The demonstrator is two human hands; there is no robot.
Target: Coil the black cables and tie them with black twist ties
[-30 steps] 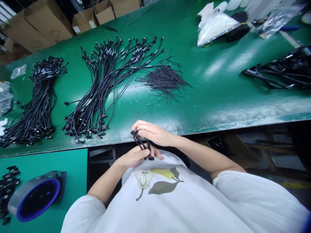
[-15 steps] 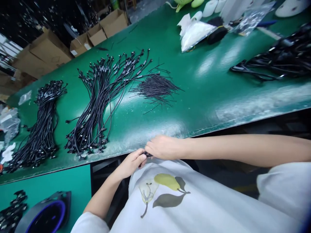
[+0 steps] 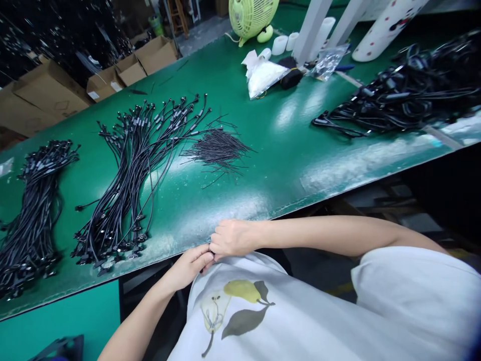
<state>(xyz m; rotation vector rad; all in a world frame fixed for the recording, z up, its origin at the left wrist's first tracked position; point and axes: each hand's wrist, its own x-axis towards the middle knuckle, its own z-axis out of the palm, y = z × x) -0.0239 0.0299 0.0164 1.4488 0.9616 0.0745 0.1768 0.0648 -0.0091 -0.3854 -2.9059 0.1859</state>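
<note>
My left hand (image 3: 192, 264) and my right hand (image 3: 233, 237) meet at the table's front edge, against the white shirt. Both are closed, fingertips pressed together around something small and dark that the fingers almost wholly cover. Beyond them on the green table (image 3: 270, 170) lies a loose pile of thin black strips (image 3: 220, 148), like twist ties. Left of that pile, a fanned bunch of short black cables (image 3: 130, 173) with metal plug ends is spread out. A second, tighter cable bunch (image 3: 35, 213) sits farther left.
At the right lies a big heap of black cables (image 3: 409, 100). A green fan (image 3: 252, 17), a white plastic bag (image 3: 266, 76), white rolls (image 3: 280, 45) and a grey post (image 3: 311, 30) stand at the back. Cardboard boxes (image 3: 52, 87) are beyond the far left edge.
The view has swung to the right, so the table's contents appear shifted left and more of the right-hand heap and fan shows. Both hands stay together; the dark thing between them is less visible now.
</note>
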